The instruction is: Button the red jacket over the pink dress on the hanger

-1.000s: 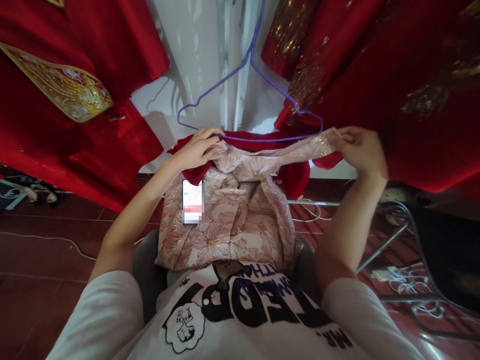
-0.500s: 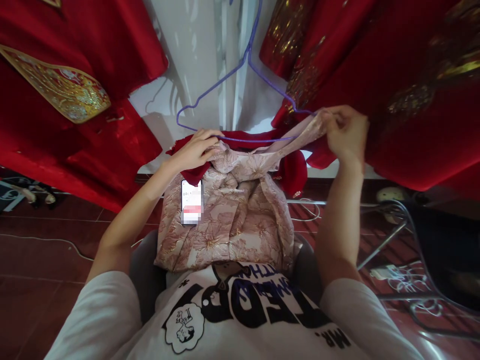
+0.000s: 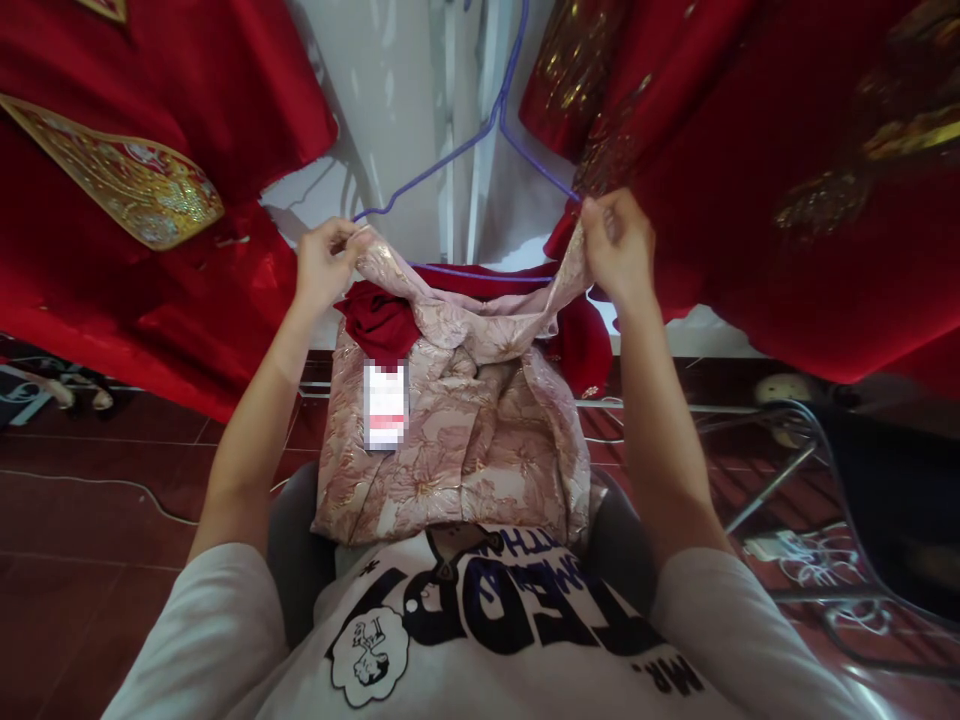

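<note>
Two bare hands, spaced apart below the sloping arms of a purple hanger [image 3: 500, 103], pinch a pale pink cloth band [image 3: 484, 335] in a room hung with red garments [image 3: 67, 240]. The left hand [image 3: 327, 262], fingers closed on one end, is near the hanger's left shoulder; the right hand [image 3: 621, 245], gripping the other end between thumb and curled fingers, is beside its right shoulder. The band sags between them, just below the hanger's lower bar. Handling it well likely calls for matching grips, level ends and gentle, even tension, so the cloth spreads without twisting or snagging on the hanger. Whether band and hanger touch cannot be told from here.

The floral pink garment [image 3: 427, 470] lies below the hanger and below both hands, bunched across the person's lap [image 3: 296, 540], its middle lying between the two grips. A phone [image 3: 386, 405] with a lit, blurred screen rests on it, below the hanger's left end, and a bunched dark red cloth [image 3: 382, 325] sits just above the phone, near the left hand. More red fabric [image 3: 592, 350] shows below the hanger's right end.
</note>
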### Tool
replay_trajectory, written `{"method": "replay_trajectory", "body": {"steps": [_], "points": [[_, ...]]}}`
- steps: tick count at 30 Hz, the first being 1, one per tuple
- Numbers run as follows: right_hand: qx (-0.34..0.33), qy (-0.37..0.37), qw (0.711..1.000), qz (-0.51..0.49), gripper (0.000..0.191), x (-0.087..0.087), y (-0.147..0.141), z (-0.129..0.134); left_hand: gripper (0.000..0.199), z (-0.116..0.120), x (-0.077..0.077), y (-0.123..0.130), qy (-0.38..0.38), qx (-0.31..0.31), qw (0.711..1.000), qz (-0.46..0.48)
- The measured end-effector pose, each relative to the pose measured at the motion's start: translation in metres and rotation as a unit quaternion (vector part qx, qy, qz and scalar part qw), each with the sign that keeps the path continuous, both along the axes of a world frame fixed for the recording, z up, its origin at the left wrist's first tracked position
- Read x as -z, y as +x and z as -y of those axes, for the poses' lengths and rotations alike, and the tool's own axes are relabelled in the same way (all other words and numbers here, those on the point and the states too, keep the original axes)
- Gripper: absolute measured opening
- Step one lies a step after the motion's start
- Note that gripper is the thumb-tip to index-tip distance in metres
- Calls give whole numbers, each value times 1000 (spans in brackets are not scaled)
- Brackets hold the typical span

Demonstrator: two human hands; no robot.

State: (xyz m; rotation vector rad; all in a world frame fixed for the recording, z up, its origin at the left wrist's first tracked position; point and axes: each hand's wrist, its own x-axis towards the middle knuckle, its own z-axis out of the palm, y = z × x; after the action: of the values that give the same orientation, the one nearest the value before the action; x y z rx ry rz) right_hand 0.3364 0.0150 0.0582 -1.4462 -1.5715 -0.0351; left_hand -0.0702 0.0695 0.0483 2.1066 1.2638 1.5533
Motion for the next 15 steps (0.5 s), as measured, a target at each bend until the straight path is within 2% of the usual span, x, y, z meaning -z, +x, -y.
{"method": "replay_trajectory", "body": {"steps": [3, 7, 15], "points": [[-2, 18, 1000, -1, 28, -1, 3, -3, 38, -16, 15, -24, 2, -35, 998, 58], [7, 40, 999, -6, 25, -7, 0, 1, 38, -24, 31, -37, -22, -49, 994, 98], [0, 34, 999, -33, 25, -11, -2, 5, 33, -25, 32, -39, -44, -35, 990, 130]]}}
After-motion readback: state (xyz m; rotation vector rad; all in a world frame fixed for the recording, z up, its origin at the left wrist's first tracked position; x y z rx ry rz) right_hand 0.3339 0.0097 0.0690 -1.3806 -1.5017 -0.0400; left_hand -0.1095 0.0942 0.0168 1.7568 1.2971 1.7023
